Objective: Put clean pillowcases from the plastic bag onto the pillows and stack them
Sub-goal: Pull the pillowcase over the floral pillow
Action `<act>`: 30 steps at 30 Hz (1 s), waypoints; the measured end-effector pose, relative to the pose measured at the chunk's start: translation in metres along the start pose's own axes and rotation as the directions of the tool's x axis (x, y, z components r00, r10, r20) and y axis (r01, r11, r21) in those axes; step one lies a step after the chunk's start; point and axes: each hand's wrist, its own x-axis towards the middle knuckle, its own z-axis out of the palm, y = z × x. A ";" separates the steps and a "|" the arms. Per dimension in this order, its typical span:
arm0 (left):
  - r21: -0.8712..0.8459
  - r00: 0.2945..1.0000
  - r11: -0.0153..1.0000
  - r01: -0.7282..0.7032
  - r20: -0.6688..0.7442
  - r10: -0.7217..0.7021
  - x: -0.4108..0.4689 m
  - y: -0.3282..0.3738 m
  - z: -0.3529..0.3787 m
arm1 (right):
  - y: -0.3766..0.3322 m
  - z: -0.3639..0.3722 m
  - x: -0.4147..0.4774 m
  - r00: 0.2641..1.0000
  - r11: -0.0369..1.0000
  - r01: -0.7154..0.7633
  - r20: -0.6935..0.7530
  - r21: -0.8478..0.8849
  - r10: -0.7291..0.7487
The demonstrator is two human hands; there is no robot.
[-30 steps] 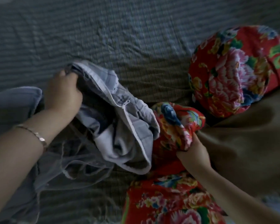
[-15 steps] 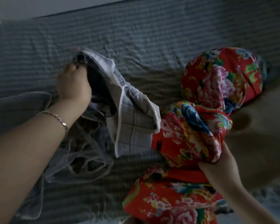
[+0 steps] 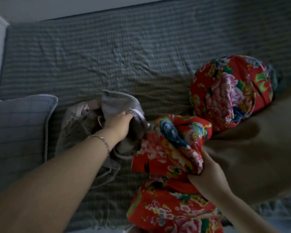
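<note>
Pillows: I note a grey-cased one (image 3: 18,128) cut off at left, a red floral roll (image 3: 228,91) far right. My right hand (image 3: 207,175) clenches the red floral pillow (image 3: 171,148) at centre; my left hand (image 3: 119,125) grips the grey pillowcase (image 3: 118,103). Clear plastic bag (image 3: 77,132) lies beneath, blurred, contents indistinct.

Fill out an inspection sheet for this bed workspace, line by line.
Surface: striped grey bedsheet, wrinkled.
Job's things: grey pillowcase bunched over the clear plastic bag; red floral pillow being fed towards it; second floral pillow far right; grey-cased pillow at left.
Clutter: brown blanket at right.
Grippers: left hand grips the pillowcase; right hand grips the floral pillow's end.
Cables: nothing seen.
Surroundings: pale wall beyond the bed.
</note>
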 end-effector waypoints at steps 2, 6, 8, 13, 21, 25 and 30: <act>0.001 0.999 0.999 0.038 0.037 -0.038 0.008 0.000 0.004 | 0.005 0.000 -0.008 0.985 0.985 0.155 0.094 -0.071 -0.148; 0.002 0.944 0.951 -0.310 0.118 0.307 0.006 0.021 -0.014 | -0.003 0.008 -0.017 0.831 0.843 0.443 0.492 -0.304 -0.260; 0.004 0.884 0.892 -0.451 0.138 0.446 -0.012 0.039 -0.028 | -0.006 0.018 -0.013 0.784 0.826 0.502 0.538 -0.257 -0.309; 0.218 0.678 0.644 -0.733 0.310 0.667 -0.038 0.038 -0.027 | 0.004 0.030 0.012 0.853 0.898 0.412 0.411 -0.155 -0.321; 0.347 0.803 0.732 -0.586 0.133 0.580 -0.051 0.046 -0.017 | -0.002 0.017 0.043 0.984 0.993 -0.074 0.170 0.096 0.057; 0.402 0.534 0.570 -0.717 -0.211 0.819 -0.062 0.028 -0.001 | 0.011 0.013 0.048 0.958 0.825 -0.282 0.098 0.490 0.269; 0.013 0.920 1.000 0.017 -0.392 -0.011 -0.055 0.008 0.018 | 0.014 0.016 0.044 0.880 0.548 -0.385 0.117 0.743 0.460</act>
